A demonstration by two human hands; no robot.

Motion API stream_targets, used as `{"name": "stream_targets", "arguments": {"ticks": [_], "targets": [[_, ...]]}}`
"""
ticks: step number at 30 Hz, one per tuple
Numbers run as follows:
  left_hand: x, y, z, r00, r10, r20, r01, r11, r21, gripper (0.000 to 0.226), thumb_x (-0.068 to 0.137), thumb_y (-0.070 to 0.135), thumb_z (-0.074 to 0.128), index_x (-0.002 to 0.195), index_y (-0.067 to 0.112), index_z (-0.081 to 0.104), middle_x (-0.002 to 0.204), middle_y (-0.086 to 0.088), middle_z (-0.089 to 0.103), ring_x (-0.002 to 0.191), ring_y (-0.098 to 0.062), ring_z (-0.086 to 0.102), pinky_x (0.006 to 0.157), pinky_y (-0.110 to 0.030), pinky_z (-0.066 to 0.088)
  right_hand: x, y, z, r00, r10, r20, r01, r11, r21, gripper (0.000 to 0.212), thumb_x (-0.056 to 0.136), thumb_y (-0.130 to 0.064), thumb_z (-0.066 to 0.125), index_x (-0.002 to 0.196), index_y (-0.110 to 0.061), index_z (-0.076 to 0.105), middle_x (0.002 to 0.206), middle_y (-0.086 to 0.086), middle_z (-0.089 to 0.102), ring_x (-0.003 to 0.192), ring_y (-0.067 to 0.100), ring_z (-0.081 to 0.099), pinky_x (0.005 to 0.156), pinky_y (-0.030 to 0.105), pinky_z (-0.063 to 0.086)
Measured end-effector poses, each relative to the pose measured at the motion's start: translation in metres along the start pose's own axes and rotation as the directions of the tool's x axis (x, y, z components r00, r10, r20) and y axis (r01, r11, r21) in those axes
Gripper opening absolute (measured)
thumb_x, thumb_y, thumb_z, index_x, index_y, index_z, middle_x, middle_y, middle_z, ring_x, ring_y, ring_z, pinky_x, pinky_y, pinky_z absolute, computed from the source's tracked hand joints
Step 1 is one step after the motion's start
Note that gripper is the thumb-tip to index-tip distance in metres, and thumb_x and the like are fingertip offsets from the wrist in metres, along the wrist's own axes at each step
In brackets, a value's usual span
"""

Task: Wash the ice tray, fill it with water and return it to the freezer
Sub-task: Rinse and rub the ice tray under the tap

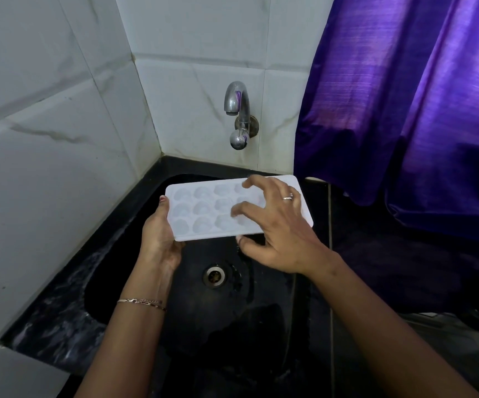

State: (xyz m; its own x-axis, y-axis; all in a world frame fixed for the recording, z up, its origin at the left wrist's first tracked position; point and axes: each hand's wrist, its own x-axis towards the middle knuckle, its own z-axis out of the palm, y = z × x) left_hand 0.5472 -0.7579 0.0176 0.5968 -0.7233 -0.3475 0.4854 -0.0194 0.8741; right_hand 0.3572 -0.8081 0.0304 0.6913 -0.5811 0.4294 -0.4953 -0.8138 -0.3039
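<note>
Hovering roughly level over the black sink [134,282], one white tray [203,208] is held below the single tap [236,103] and above the one drain [213,275], touching neither. The left hand [159,239] grips its left short end, thumb on the rim, fingers beneath. The right hand [275,234] arches over the right half, bent fingers on the cells and thumb under the near long edge, pinching it. Three rows of cells show; the right hand hides how many each row has. Tiled walls [45,139] close the left and back, a purple curtain [404,110] hangs at the right, and the sink's near side is open.
</note>
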Motion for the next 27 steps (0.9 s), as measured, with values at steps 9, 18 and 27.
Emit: {"name": "stream_targets", "arguments": {"ticks": [9,18,27], "targets": [[0.000,-0.004,-0.003,1.000,-0.016,-0.001,0.016,1.000,0.020,0.038,0.103,0.038,0.039,0.099,0.011,0.065,0.085,-0.006,0.075,0.079,-0.025,0.071,0.072,-0.038,0.056,0.012,-0.014,0.010,0.993,-0.052,0.111,0.058,0.997,-0.055,0.030,0.075,-0.044,0.056,0.094,-0.025,0.069,0.131,-0.003,0.038,0.131,0.021,0.027,0.104,0.041,0.011],[-0.001,-0.004,-0.003,1.000,-0.030,-0.010,0.030,1.000,0.007,0.039,0.103,0.039,0.037,0.110,0.011,0.063,0.103,-0.011,0.072,0.092,-0.030,0.070,0.081,-0.044,0.056,0.011,-0.011,0.009,0.994,-0.041,0.104,0.046,0.998,-0.045,0.029,0.077,-0.047,0.059,0.097,-0.029,0.070,0.139,-0.003,0.035,0.135,0.022,0.023,0.108,0.041,0.010],[-0.003,-0.009,-0.002,1.000,-0.017,0.004,0.017,0.999,0.039,0.038,0.102,0.040,0.037,0.101,0.015,0.065,0.086,-0.004,0.076,0.085,-0.026,0.072,0.075,-0.041,0.057,0.007,-0.007,0.008,0.996,0.009,0.087,-0.006,0.999,-0.045,0.031,0.078,-0.055,0.054,0.090,-0.032,0.070,0.135,-0.003,0.037,0.133,0.021,0.024,0.107,0.044,0.007]]}}
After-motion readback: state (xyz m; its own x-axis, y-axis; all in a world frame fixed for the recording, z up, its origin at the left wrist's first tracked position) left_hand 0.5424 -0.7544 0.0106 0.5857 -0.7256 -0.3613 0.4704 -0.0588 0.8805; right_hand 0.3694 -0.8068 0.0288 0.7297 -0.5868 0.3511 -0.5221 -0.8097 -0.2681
